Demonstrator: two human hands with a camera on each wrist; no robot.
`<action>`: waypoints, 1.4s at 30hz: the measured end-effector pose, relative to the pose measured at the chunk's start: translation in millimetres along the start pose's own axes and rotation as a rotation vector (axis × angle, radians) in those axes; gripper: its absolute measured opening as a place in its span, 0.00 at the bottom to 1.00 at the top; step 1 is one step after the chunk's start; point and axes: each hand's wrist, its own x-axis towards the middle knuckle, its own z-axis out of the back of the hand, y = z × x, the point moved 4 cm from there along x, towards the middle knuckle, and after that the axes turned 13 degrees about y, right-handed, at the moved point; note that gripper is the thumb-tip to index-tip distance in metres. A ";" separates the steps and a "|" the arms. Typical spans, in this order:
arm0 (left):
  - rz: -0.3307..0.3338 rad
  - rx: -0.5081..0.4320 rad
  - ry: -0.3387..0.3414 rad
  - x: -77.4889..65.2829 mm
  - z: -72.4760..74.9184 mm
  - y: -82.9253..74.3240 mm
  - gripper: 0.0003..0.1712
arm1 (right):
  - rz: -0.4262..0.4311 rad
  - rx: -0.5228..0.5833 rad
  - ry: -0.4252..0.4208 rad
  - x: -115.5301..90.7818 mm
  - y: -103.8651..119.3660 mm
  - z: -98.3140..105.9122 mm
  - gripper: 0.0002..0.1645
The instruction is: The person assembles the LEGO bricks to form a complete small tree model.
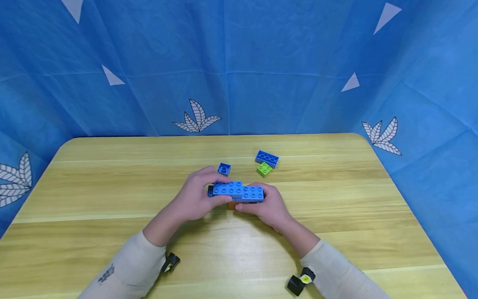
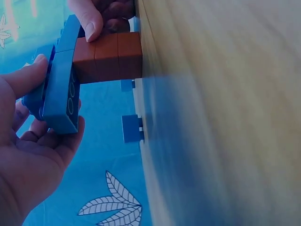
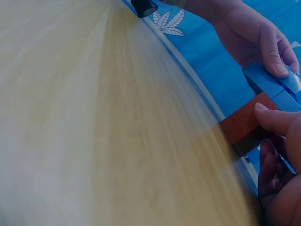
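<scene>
A built brick piece stands near the middle of the table, with a column of brown bricks [image 2: 108, 59] beneath a layer of blue bricks [image 1: 254, 193]. Another blue brick [image 1: 228, 190] sits on top of that layer, toward its left end. My left hand [image 1: 199, 195] pinches this top brick between thumb and fingers; in the left wrist view its fingers also reach under the blue layer. From the right, my right hand [image 1: 269, 205] holds the piece, its thumb pressed on the brown column. Whether the top brick is fully seated is too small to tell.
Beyond the hands lie a small blue brick [image 1: 224, 168], a lime green brick [image 1: 264, 169] and a longer blue brick [image 1: 267, 158] on its side. The wooden table [image 1: 112, 182] ends at a blue patterned curtain [image 1: 261, 99].
</scene>
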 end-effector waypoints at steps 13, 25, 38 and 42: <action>0.000 -0.016 0.000 5.1 1.2 0.3 0.19 | -0.005 -0.015 0.022 4.7 1.3 5.7 0.21; -0.016 -0.066 -0.032 -1.0 -7.2 6.7 0.22 | 0.111 -0.273 0.020 19.7 -5.4 33.3 0.20; 0.061 -0.170 -0.061 -6.6 -9.6 12.2 0.24 | 0.123 -0.339 0.010 65.8 -1.6 25.1 0.26; 0.038 -0.186 -0.066 -7.2 -8.6 11.7 0.23 | 0.126 -0.437 0.039 78.5 2.4 16.5 0.31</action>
